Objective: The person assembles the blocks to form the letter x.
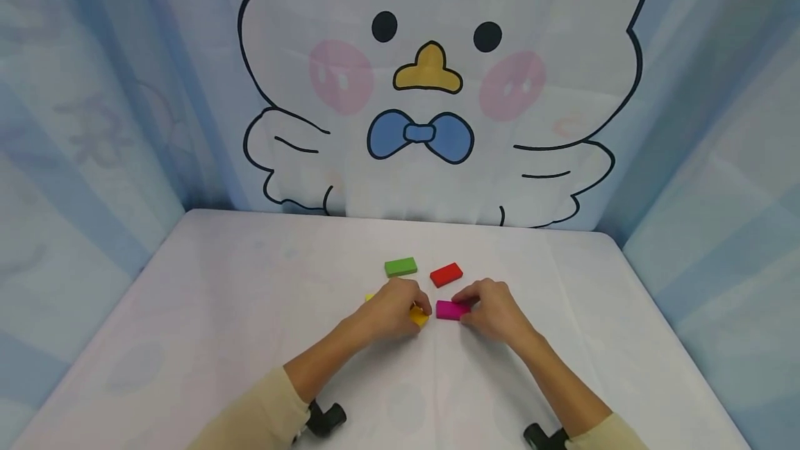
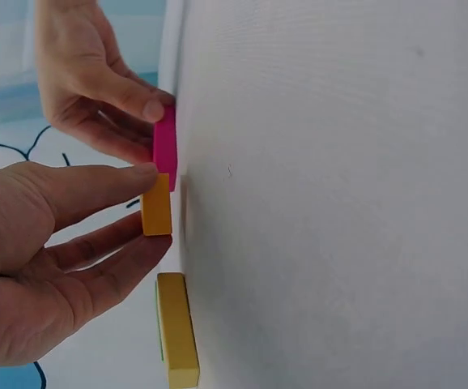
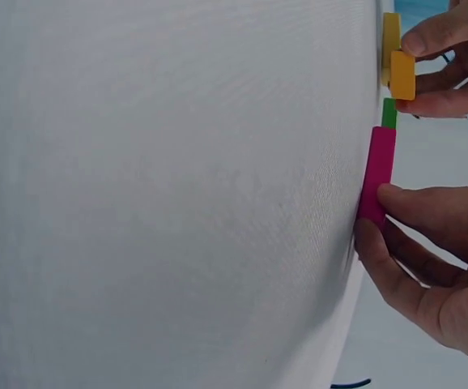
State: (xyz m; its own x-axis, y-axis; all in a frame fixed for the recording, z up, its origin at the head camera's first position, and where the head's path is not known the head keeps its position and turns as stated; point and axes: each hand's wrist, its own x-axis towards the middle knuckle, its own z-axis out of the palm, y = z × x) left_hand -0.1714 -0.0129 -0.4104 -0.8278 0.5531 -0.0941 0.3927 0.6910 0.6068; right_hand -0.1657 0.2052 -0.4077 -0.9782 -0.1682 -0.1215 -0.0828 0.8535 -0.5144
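Between thumb and fingertips, my left hand (image 1: 394, 307) pinches an orange block (image 1: 419, 316), held just off the tabletop in the left wrist view. My right hand (image 1: 494, 310) grips a magenta block (image 1: 450, 310) by its right end, thumb on one side and fingers on the other. The magenta block lies low at the table surface, its free end pointing toward the orange one. A yellow block (image 2: 178, 332) rests on the table beside the left hand, mostly covered by that hand in the head view.
Beyond the hands, a green block (image 1: 401, 267) and a red block (image 1: 446, 275) lie on the white-covered table (image 1: 250, 283). A curtain with a cartoon bird (image 1: 425, 179) hangs at the back edge, and blue curtains (image 1: 75, 158) flank both sides.
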